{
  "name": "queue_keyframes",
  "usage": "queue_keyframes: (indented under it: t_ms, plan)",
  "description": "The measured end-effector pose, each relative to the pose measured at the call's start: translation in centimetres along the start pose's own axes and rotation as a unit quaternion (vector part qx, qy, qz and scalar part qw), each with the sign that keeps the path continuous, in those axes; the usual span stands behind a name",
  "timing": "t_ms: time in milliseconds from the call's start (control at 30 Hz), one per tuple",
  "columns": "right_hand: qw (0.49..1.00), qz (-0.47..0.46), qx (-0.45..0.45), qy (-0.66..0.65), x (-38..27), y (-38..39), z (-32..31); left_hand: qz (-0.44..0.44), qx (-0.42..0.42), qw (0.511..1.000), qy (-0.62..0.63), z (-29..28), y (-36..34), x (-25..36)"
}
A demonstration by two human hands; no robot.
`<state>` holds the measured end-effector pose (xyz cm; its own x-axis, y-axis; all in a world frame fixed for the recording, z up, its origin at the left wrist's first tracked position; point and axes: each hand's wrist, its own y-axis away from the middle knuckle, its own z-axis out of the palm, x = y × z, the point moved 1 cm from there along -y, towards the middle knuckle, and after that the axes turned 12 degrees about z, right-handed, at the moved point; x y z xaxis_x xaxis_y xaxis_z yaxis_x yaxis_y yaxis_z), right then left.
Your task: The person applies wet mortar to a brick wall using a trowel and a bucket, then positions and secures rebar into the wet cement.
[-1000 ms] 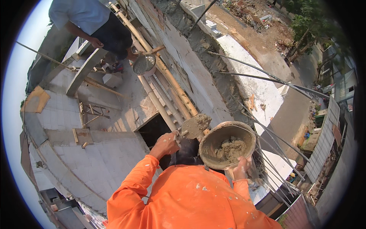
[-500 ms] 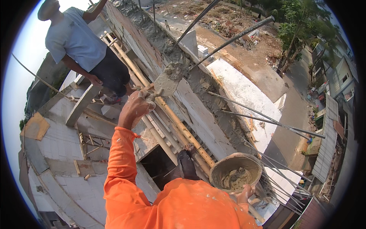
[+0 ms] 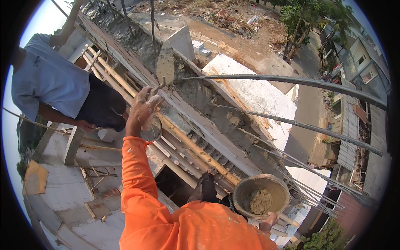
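My left hand [image 3: 143, 109], in an orange sleeve, is closed round the handle of a trowel [image 3: 165, 64]. Its mortar-smeared blade stands steeply tilted over the wet grey mortar [image 3: 198, 93] along the wall top; whether it touches cannot be told. At the lower right, my right hand [image 3: 268, 221] grips the rim of a round bucket [image 3: 282, 189]. A lump of mortar [image 3: 261, 201] lies in the bucket. Behind my left wrist, a round grey container [image 3: 155, 129] is partly hidden.
Long steel bars [image 3: 308, 84] jut rightward from the wall. Bamboo poles [image 3: 196, 150] run along its left side, beside a dark opening [image 3: 173, 185]. A co-worker in a light blue shirt [image 3: 54, 77] stands at the upper left. A road [image 3: 308, 125] lies far below.
The trowel blade has swung from broad and flatter to a steeper tilt, farther along the wall. The view has shifted, and the co-worker appears farther left. My right hand stays at the bucket.
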<state>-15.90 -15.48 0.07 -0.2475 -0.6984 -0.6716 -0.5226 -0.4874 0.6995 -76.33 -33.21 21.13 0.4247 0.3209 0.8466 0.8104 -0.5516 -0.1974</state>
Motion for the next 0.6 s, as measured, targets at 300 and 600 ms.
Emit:
queue_keyframes:
  t_ms: [300, 600]
  plan:
    - [0.986, 0.042, -0.152, 0.044, 3.4, 2.1, 2.5, 0.036, -0.107, 0.813, -0.571, -1.3, -4.7, 2.7]
    - [0.987, 0.075, -0.136, 0.041, 3.4, 2.7, 1.4, -0.133, -0.106, 0.915, -0.367, -1.4, -7.6, -2.0]
